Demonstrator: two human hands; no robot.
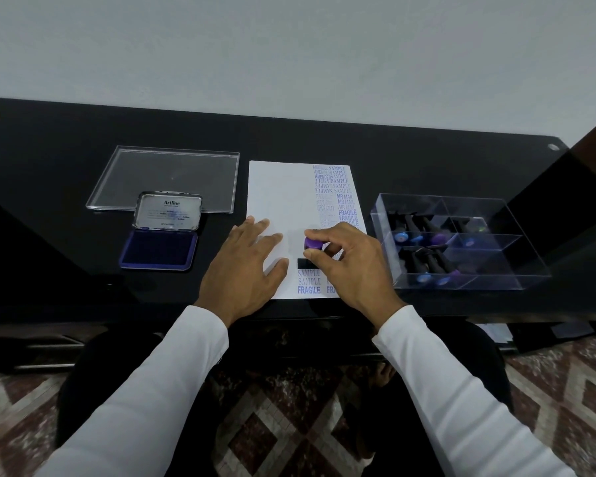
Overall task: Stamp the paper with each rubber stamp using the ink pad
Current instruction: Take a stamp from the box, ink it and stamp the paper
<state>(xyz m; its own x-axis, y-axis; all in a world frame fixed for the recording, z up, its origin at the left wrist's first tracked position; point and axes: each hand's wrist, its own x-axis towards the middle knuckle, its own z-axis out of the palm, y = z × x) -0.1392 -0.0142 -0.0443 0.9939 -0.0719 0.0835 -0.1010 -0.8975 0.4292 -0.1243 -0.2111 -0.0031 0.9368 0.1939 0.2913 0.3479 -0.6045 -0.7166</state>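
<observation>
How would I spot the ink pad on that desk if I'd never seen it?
Start at the white paper in the middle of the black desk and look left. The ink pad lies just in front of a flat clear plastic lid. It is the only hinged tin, its lid raised, showing a dark blue-violet pad.

Left hand flat, fingers spread; right hand curled, fingertips pinching.

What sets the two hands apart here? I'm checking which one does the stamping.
The left hand lies flat with straight fingers on the paper; the right hand curls its fingers round the purple-topped stamp. The left holds nothing; the right holds the stamp down on the sheet. Both wear white sleeves.
</observation>
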